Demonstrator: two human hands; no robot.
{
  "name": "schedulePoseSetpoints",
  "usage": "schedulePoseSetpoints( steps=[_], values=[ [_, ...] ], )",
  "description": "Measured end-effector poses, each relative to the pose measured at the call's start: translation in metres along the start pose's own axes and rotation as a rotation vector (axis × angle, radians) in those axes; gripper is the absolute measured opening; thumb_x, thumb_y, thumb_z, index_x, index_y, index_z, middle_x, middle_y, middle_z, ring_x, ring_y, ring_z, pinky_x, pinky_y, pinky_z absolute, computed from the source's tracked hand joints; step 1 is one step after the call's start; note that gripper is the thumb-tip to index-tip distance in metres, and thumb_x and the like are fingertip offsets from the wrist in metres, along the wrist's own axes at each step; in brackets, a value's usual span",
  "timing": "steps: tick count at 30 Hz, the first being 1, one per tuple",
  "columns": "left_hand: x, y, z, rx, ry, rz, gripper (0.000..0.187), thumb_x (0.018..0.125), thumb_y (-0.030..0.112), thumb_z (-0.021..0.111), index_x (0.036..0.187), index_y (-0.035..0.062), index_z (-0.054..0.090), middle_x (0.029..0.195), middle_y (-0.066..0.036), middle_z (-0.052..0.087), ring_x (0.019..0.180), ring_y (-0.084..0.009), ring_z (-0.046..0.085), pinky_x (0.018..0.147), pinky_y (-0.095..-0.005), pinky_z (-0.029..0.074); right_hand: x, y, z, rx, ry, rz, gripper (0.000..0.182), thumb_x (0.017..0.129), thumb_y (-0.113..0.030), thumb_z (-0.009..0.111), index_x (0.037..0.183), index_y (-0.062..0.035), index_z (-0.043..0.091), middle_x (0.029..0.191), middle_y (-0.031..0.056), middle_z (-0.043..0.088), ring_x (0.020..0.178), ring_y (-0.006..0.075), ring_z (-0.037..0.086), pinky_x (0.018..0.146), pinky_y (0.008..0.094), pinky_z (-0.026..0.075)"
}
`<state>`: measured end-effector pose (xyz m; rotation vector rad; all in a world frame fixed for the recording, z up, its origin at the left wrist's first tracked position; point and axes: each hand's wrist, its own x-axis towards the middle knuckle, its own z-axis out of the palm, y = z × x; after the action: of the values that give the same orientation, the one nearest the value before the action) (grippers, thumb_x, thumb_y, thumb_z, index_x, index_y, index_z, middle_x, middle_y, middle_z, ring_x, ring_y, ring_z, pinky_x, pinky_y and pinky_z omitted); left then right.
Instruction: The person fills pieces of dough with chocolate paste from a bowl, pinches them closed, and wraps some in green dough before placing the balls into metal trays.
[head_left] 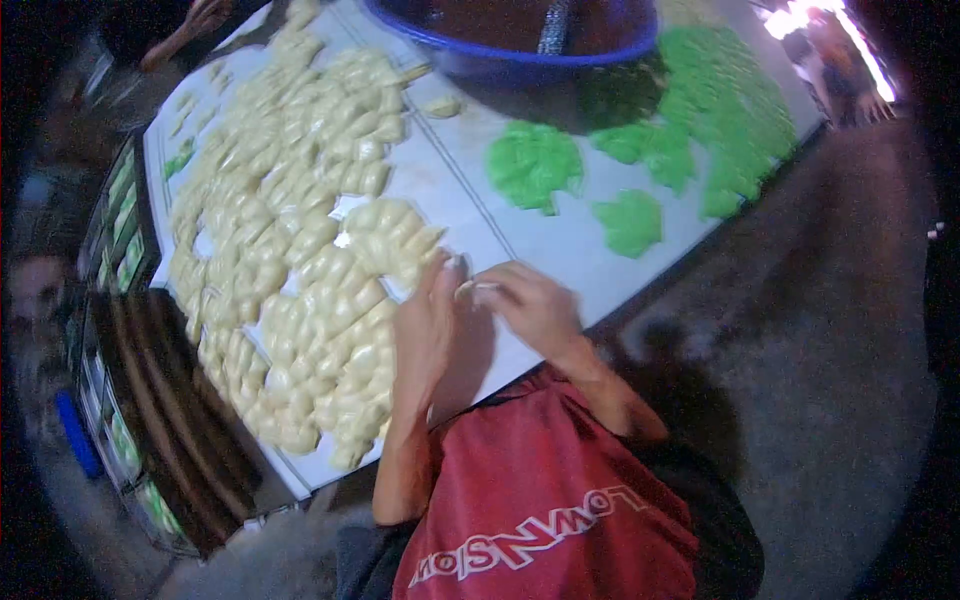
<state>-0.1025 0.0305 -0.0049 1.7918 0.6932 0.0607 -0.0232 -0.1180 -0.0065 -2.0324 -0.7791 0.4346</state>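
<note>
My left hand [430, 312] is closed at the right edge of the cream-coloured dough pieces [300, 220], its fingertips around a small pale bit. Just beside it, my right hand [535, 308] pinches a small pale piece of dough [466, 288]. The two hands almost meet over the white tabletop [545, 250], near its front edge. Blur and the fingers hide much of what they hold. Many shiny cream pieces lie crowded together to the left of my hands. Bright green pieces [535, 163] lie in clusters beyond them to the right.
A blue-purple basin [480, 52] with brown contents and a metal utensil [553, 28] stands at the far side. On the left are a rack with trays of green pieces [125, 215] and brown folded material [170, 400]. Another person's arm [185, 35] shows at top left.
</note>
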Motion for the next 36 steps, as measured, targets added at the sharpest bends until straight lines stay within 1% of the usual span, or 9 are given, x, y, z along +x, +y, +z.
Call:
schedulePoseSetpoints(
  steps=[2,4,9,12,14,18,24,26,36],
  values=[
    [-0.003,-0.003,0.003,0.324,0.078,0.236,0.032,0.096,0.024,0.056,0.124,0.0074,0.062,0.112,-0.014,0.065,0.098,-0.0254,0.064,0.083,-0.0344,0.05,-0.003,0.024,0.009,-0.205,-0.015,-0.183,0.016,0.089,-0.016,0.061,0.099,-0.0038,0.065,0.103,0.0129,0.065,0.092,0.0315,0.063,0.078,0.038,0.052],
    [-0.003,-0.004,0.007,0.43,-0.078,0.274,0.03,0.094,0.021,0.06,0.121,0.0106,0.064,0.11,-0.014,0.063,0.097,-0.0298,0.064,0.084,-0.0364,0.051,-0.003,0.018,0.013,-0.169,0.005,-0.055,0.018,0.09,-0.015,0.058,0.101,-0.0034,0.065,0.1,0.0134,0.065,0.093,0.032,0.063,0.08,0.0387,0.051],
    [0.009,0.001,0.024,0.651,-0.021,0.322,0.025,0.094,0.023,0.059,0.115,0.0123,0.068,0.115,-0.015,0.061,0.099,-0.0314,0.064,0.083,-0.039,0.052,-0.011,0.048,-0.045,-0.121,0.326,-0.007,0.02,0.089,-0.017,0.062,0.102,-0.0025,0.069,0.098,0.0137,0.069,0.091,0.0312,0.066,0.081,0.0356,0.052],
    [0.013,0.006,0.028,0.611,0.078,0.338,0.025,0.093,0.022,0.06,0.113,0.0088,0.067,0.111,-0.016,0.062,0.097,-0.0321,0.064,0.08,-0.0398,0.052,-0.024,0.077,-0.113,-0.117,0.53,0.293,0.021,0.092,-0.014,0.061,0.105,0.001,0.067,0.09,0.0121,0.071,0.077,0.0162,0.066,0.07,0.0305,0.052],
    [0.018,0.017,0.033,0.531,0.113,0.362,0.025,0.092,0.019,0.061,0.112,0.0056,0.067,0.106,-0.017,0.063,0.093,-0.0327,0.064,0.079,-0.0382,0.052,-0.032,0.128,-0.146,-0.144,0.636,0.289,0.024,0.093,-0.017,0.062,0.107,0.0015,0.067,0.083,0.0071,0.069,0.074,0.0086,0.061,0.067,0.0262,0.051],
    [0.032,0.053,0.065,0.48,0.015,0.406,0.024,0.09,0.018,0.064,0.11,0.0057,0.067,0.104,-0.014,0.064,0.088,-0.0305,0.065,0.074,-0.0362,0.052,-0.034,0.149,-0.186,-0.227,0.53,0.323,0.024,0.092,-0.015,0.062,0.108,0.0017,0.066,0.088,0.0094,0.07,0.075,0.0129,0.064,0.07,0.0289,0.051],
    [0.072,0.07,0.145,0.53,-0.119,0.54,0.024,0.087,0.022,0.067,0.107,0.0095,0.066,0.106,-0.011,0.064,0.088,-0.0311,0.065,0.072,-0.038,0.053,0.005,0.153,-0.196,-0.46,0.33,0.049,0.021,0.087,-0.014,0.065,0.105,-0.0022,0.067,0.098,0.015,0.066,0.084,0.0298,0.065,0.076,0.0366,0.052],
    [0.08,0.069,0.146,0.551,-0.096,0.526,0.023,0.086,0.021,0.067,0.106,0.0099,0.066,0.104,-0.01,0.065,0.087,-0.0307,0.066,0.071,-0.0381,0.053,0.019,0.156,-0.196,-0.617,0.301,-0.08,0.021,0.087,-0.014,0.065,0.104,-0.0026,0.067,0.099,0.0144,0.066,0.085,0.0309,0.064,0.077,0.0375,0.051],
    [0.129,0.08,0.118,0.585,0.074,0.425,0.028,0.081,0.014,0.069,0.109,0.0119,0.063,0.111,-0.009,0.063,0.096,-0.0313,0.064,0.08,-0.0387,0.051,0.1,0.138,-0.152,-0.39,0.122,-0.165,0.035,0.081,-0.025,0.069,0.11,-0.0053,0.064,0.099,0.0154,0.06,0.088,0.0359,0.062,0.076,0.0436,0.052]
  ],
)
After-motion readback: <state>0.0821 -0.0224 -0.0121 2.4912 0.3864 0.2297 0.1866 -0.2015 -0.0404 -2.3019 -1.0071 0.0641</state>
